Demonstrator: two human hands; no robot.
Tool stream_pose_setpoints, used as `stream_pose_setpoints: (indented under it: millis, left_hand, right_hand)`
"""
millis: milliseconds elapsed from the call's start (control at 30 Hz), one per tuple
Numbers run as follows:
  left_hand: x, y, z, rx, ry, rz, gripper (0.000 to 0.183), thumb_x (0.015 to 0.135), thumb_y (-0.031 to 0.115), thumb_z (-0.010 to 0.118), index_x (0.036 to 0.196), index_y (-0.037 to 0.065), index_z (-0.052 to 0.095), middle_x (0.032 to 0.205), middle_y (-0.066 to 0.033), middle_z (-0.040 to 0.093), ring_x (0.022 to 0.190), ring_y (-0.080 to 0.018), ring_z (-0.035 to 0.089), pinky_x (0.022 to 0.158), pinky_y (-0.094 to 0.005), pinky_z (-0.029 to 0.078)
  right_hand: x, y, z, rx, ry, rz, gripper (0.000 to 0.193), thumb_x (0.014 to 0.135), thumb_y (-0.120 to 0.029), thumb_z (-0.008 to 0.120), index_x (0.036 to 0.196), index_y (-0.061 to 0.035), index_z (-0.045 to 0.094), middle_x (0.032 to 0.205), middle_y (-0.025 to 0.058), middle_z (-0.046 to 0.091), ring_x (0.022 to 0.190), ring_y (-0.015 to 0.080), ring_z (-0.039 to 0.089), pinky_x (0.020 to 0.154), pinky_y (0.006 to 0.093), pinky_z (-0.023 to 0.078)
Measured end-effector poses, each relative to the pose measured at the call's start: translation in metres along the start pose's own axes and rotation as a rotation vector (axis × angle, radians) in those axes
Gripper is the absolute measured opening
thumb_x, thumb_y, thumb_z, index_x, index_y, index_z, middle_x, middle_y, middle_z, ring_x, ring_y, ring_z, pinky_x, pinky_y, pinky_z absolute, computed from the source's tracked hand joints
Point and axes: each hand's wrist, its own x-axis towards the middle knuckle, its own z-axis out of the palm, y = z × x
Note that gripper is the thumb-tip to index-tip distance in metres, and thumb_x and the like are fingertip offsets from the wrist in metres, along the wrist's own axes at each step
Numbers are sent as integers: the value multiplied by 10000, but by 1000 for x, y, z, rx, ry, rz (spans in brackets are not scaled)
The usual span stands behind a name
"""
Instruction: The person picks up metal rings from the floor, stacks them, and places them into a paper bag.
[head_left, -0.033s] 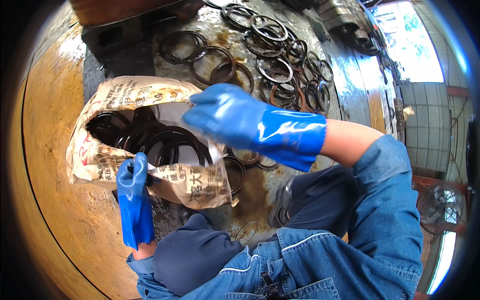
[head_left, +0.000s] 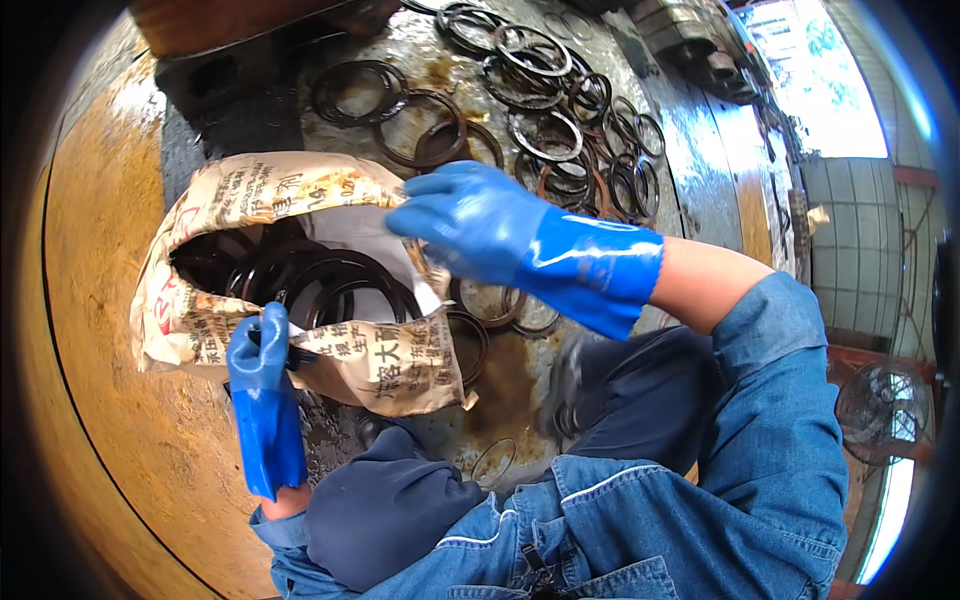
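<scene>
A tan printed paper sack [head_left: 330, 185] lies on its side with its mouth agape. Several dark, oily metal rings [head_left: 350, 262] are inside it. My left hand [head_left: 260, 350], in a blue rubber glove, is closed on the near rim of the sack. A small dark thing shows beside its fingers, too hidden to name. My right hand [head_left: 475, 222], gloved alike, hovers by the sack's right edge. Its fingers stretch leftward, slightly apart, with nothing visible in them; whether they touch the paper is hard to see.
Loose rings [head_left: 545, 135] lie heaped on the oily metal floor plate [head_left: 520, 390] beyond my right hand. A dark ring [head_left: 465, 345] lies beside the sack. Dark machine parts [head_left: 690, 50] stand far right. A fan [head_left: 885, 410] is at the right edge.
My right hand has shifted slightly right, away from the sack's mouth. My left hand keeps its hold on the rim and has moved slightly left.
</scene>
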Motion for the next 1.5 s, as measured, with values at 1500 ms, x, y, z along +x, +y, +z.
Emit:
stream_pose_setpoints:
  millis: [1500]
  left_hand:
    - [57,-3,-33,936,-50,-696,363,946,280,669,726,6,576,536,-174,596,356,-274,536,341,-392,416]
  right_hand:
    - [-375,107,4,2430,823,1219,386,955,-220,657,1235,39,594,1016,136,683,964,319,689,941,515,561]
